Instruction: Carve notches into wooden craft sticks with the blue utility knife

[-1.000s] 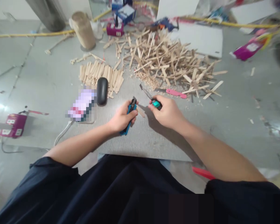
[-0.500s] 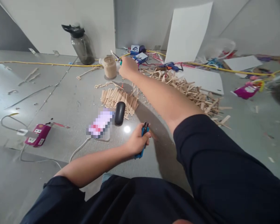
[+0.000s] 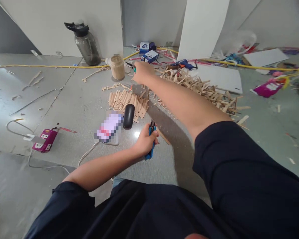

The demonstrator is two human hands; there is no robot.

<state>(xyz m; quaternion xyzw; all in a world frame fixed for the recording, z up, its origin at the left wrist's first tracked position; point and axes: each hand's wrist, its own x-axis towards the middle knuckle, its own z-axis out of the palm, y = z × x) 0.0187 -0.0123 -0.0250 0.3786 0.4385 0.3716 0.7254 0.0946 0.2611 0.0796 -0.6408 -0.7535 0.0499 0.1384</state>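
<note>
My left hand (image 3: 145,141) is closed around blue-handled cutting pliers (image 3: 151,142), jaws pointing away from me, low over the table. A single wooden craft stick (image 3: 163,136) lies just right of that hand. Stretched far forward, my right hand (image 3: 142,72) grips a slim tool with a metal tip and a green part (image 3: 134,68); its exact kind is unclear. The tool is just right of a jar of beige stuff (image 3: 117,69), apart from its mouth. Nearer me lies a spread of craft sticks (image 3: 122,101), with a black oval case (image 3: 129,116) against it.
A phone (image 3: 109,127) on a cable lies left of the case. Beyond my right forearm is a heap of sticks (image 3: 201,88) with a blue glue gun (image 3: 185,64). A dark bottle (image 3: 86,46), yellow cord (image 3: 52,67) and purple power cube (image 3: 45,141) stand around.
My right hand has drawn slightly right, away from the jar, and its tool's tip has dropped from pointing up. The left hand still holds the pliers. The camera view has shifted a little.
</note>
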